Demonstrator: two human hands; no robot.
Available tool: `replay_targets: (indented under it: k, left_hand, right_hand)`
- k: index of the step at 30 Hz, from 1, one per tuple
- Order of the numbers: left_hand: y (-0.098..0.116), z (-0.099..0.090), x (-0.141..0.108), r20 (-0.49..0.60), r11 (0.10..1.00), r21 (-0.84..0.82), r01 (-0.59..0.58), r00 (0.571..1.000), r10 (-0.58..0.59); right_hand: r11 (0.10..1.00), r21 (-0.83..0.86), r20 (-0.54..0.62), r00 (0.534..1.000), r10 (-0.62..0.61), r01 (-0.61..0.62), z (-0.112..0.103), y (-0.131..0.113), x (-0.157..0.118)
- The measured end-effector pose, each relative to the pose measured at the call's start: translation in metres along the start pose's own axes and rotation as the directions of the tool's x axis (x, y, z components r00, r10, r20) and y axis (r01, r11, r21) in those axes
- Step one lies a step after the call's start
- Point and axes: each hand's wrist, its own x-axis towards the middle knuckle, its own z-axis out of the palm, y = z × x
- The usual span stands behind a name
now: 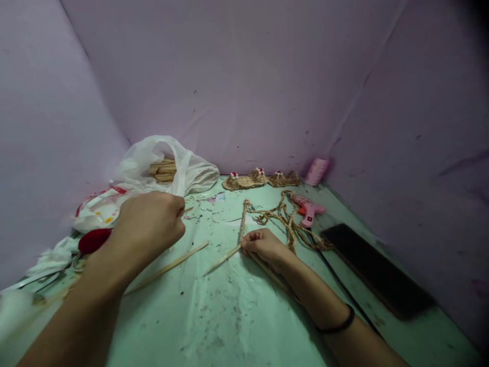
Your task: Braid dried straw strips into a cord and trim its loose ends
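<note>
My right hand point(267, 250) pinches the lower end of a braid of dried plant strips point(243, 221), which stretches away from me over the green tabletop. Loose strip ends come out at the fingers; one pale strip point(223, 259) points left and another runs back under the wrist. Raised at the left, my left hand point(153, 221) is closed in a fist, and whatever its fingers hold is hidden from view. A separate flat strip point(179, 261) lies on the table between the hands. Finished braided cord point(286, 216) lies in loose coils just beyond my right hand.
Behind my left hand a white plastic bag point(202, 176) holds bundled strips point(163, 171). Small woven slippers point(248, 181) and a pink thread spool point(317, 171) line the back wall. At right are a pink glue gun point(309, 210) and a dark phone-like slab point(374, 270).
</note>
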Motion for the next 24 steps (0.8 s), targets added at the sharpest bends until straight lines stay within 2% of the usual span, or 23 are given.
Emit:
replay_targets:
  k: [1, 2, 3, 4, 5, 6, 7, 8, 9, 10, 11, 12, 14, 16, 17, 19, 21, 24]
  left_hand:
    - [0.001, -0.004, -0.003, 0.088, 0.996, -0.057, -0.068, 0.993, 0.073]
    - [0.003, -0.003, -0.005, 0.221, 0.975, -0.165, -0.148, 0.958, 0.183]
    - [0.004, 0.001, -0.004, 0.370, 0.933, -0.300, -0.200, 0.877, 0.308]
    - [0.005, 0.009, -0.001, 0.499, 0.878, -0.430, -0.210, 0.755, 0.426]
    - [0.005, 0.019, 0.003, 0.602, 0.845, -0.504, -0.179, 0.629, 0.492]
    - [0.003, 0.030, 0.009, 0.677, 0.843, -0.522, -0.129, 0.539, 0.501]
    - [-0.001, 0.040, 0.016, 0.716, 0.865, -0.490, -0.111, 0.514, 0.472]
    - [-0.006, 0.048, 0.023, 0.693, 0.902, -0.406, -0.148, 0.594, 0.409]
    - [-0.013, 0.054, 0.029, 0.608, 0.936, -0.295, -0.192, 0.718, 0.339]
    - [-0.020, 0.058, 0.034, 0.501, 0.959, -0.200, -0.202, 0.820, 0.277]
    - [-0.025, 0.058, 0.037, 0.435, 0.970, -0.146, -0.195, 0.868, 0.240]
    - [-0.029, 0.057, 0.038, 0.395, 0.970, -0.145, -0.193, 0.888, 0.236]
    - [-0.025, 0.051, 0.035, 0.361, 0.951, -0.253, -0.177, 0.895, 0.263]
    - [-0.008, 0.049, 0.028, 0.358, 0.895, -0.432, -0.112, 0.889, 0.284]
    - [0.004, 0.051, 0.024, 0.388, 0.850, -0.523, -0.060, 0.871, 0.301]
    - [0.026, 0.060, 0.018, 0.418, 0.768, -0.640, 0.016, 0.846, 0.331]
    - [0.041, 0.075, 0.015, 0.409, 0.721, -0.690, 0.065, 0.857, 0.314]
    - [0.047, 0.096, 0.017, 0.408, 0.685, -0.722, 0.096, 0.859, 0.309]
  right_hand:
    - [1.000, -0.001, -0.003, 1.000, -0.001, 0.001, 0.000, 0.000, 0.000]
    - [1.000, 0.000, -0.007, 1.000, 0.004, -0.004, 0.000, -0.001, -0.001]
    - [1.000, 0.001, -0.008, 1.000, 0.011, -0.011, 0.000, -0.002, -0.002]
    - [1.000, 0.003, -0.007, 1.000, 0.016, -0.016, 0.000, -0.002, -0.002]
    - [1.000, 0.002, -0.002, 1.000, 0.019, -0.019, 0.000, -0.003, -0.003]
    - [1.000, 0.001, -0.002, 1.000, 0.020, -0.020, 0.000, -0.003, -0.003]
    - [1.000, 0.000, 0.001, 1.000, 0.022, -0.022, 0.000, -0.003, -0.003]
    - [1.000, -0.002, 0.002, 1.000, 0.019, -0.019, -0.001, -0.003, -0.003]
    - [1.000, -0.003, 0.004, 1.000, 0.015, -0.015, -0.001, -0.003, -0.002]
    - [1.000, -0.003, 0.002, 1.000, 0.012, -0.012, -0.001, -0.002, -0.001]
    - [1.000, -0.002, 0.000, 1.000, 0.007, -0.007, -0.001, -0.001, 0.000]
    - [1.000, -0.002, -0.001, 1.000, 0.003, -0.003, -0.001, 0.000, 0.000]
    - [1.000, -0.003, -0.004, 1.000, -0.005, 0.005, -0.001, 0.001, 0.002]
    - [1.000, 0.000, -0.005, 1.000, -0.013, 0.013, 0.000, 0.002, 0.002]
    - [1.000, 0.002, -0.004, 1.000, -0.020, 0.020, 0.000, 0.003, 0.002]
    - [1.000, 0.007, -0.009, 1.000, -0.028, 0.028, 0.000, 0.003, 0.002]
    - [1.000, 0.007, -0.018, 0.999, -0.028, 0.028, 0.000, 0.002, 0.001]
    - [1.000, -0.006, -0.022, 0.999, -0.030, 0.030, 0.000, 0.000, 0.000]
